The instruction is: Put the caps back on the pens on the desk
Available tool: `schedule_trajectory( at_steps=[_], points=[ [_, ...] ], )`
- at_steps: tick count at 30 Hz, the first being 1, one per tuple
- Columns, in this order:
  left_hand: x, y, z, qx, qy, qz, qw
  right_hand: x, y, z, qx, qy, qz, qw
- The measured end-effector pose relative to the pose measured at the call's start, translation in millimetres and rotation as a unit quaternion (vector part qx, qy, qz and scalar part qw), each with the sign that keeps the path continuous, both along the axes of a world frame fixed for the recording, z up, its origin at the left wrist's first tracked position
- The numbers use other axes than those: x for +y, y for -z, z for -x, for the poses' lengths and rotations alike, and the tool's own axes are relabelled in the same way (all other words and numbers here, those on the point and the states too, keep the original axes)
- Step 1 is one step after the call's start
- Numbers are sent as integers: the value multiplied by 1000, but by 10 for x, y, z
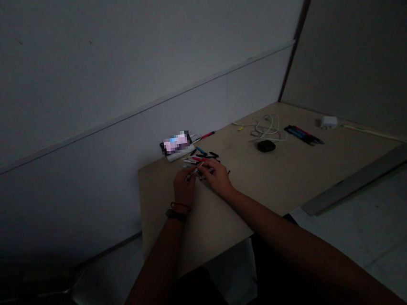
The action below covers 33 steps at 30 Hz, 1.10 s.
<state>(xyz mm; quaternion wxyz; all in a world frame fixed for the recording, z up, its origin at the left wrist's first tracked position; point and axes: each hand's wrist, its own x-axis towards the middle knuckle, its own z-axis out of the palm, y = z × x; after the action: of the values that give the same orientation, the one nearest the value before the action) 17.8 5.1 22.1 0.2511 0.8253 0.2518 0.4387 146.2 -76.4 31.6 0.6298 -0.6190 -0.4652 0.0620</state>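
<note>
Between both hands (pixel 218 176), slanted white piece (pixel 201 164)

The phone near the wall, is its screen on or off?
On. The phone shows a bright pink and blue display, though blurred, which stands out in the dim room.

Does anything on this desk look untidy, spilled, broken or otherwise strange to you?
Nothing looks visibly spilled or broken, though the picture is dim. Two untidy spots: the pens lie jumbled at different angles in front of the phone, and the white cable sprawls in loose, overlapping loops farther right.
</note>
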Motion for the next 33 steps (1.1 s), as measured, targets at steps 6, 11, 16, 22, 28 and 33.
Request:
schedule_trajectory(
  at_steps=[6, 11, 16, 22, 28, 33],
  points=[
    [18, 13, 0, 0, 15, -38, 999, 18, 23, -16, -4, -3, -4, 1000],
    [22, 17, 0, -19, 28, -53, 998, 34, 51, -26, 15, -6, -21, 1000],
    [-9, -11, 9, -13, 26, -27, 999, 53, 69, -33, 42, -8, -16, 999],
    [-32, -35, 0, -13, 22, 4, 1000, 64, 84, -16, 75, -24, -2, 997],
    [-11, -41, 0, -40, -14, 63, 997, 29, -4, -70, 114, 16, -22, 993],
    [22, -58, 7, -60, -60, 131, 988, -131, -32, -526, 66, 161, -17, 985]
  ],
)
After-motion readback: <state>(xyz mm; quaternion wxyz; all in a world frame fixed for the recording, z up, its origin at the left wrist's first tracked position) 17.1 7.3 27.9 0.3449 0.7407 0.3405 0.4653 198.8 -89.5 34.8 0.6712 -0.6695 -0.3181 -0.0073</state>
